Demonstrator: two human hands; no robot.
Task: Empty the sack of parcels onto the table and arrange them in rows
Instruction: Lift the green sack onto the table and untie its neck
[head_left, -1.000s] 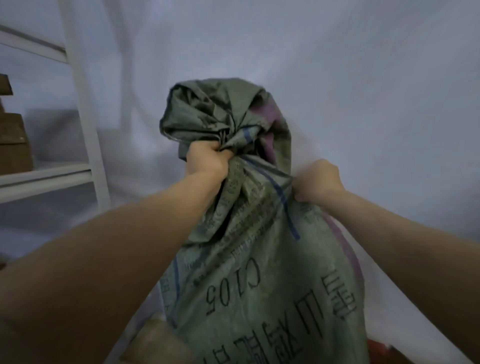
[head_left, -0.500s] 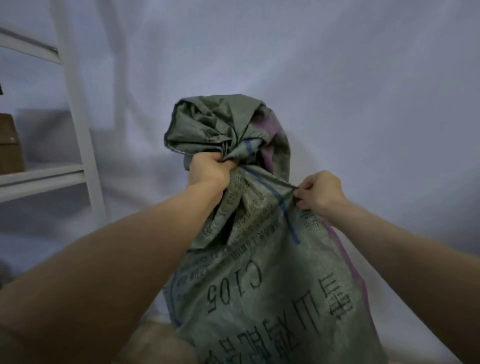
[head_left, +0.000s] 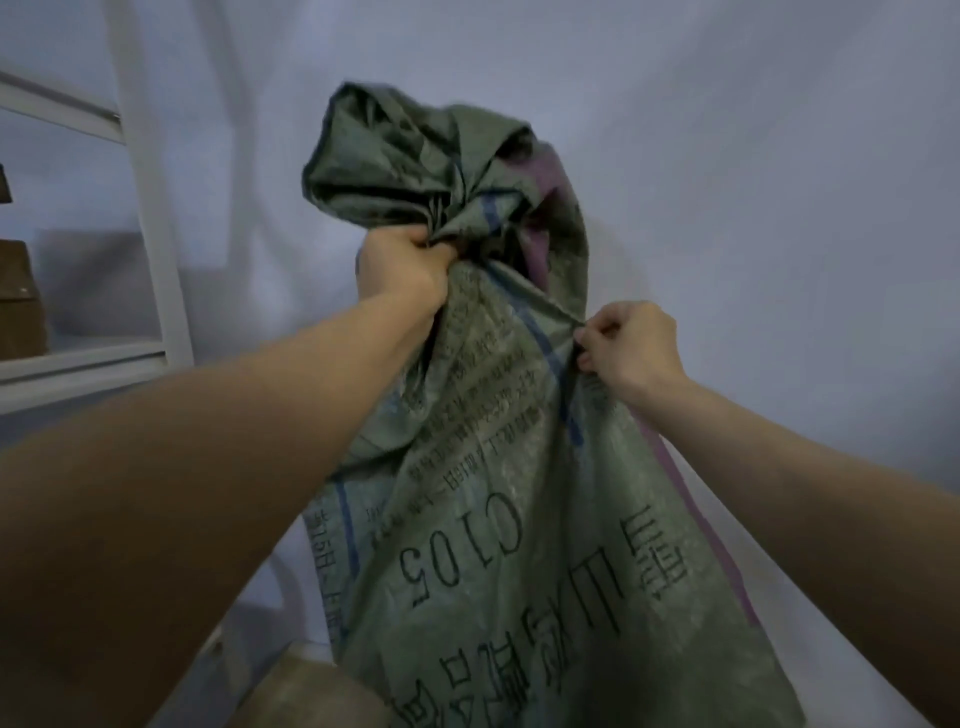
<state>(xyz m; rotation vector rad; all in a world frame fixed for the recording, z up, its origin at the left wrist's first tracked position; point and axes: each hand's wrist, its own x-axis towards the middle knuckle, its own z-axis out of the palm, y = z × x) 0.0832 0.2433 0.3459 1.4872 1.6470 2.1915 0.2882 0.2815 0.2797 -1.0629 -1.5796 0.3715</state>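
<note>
A green woven sack (head_left: 519, 519) with black printed characters, blue lines and a purple stripe hangs in front of me, its bunched end (head_left: 431, 161) uppermost. My left hand (head_left: 402, 270) grips the gathered neck of the sack in a fist. My right hand (head_left: 631, 348) pinches a fold of the fabric on the sack's right side, a little lower than the left hand. A brown parcel (head_left: 306, 691) shows at the bottom edge, left of the sack. The sack's contents are hidden.
A white cloth backdrop (head_left: 753, 182) fills the view behind the sack. A white shelving frame (head_left: 150, 208) stands at the left, with a brown box (head_left: 21, 301) on its shelf.
The sack and my left hand sit slightly higher against the backdrop. My right hand has shifted from a full grasp to a finger pinch on the sack's right side.
</note>
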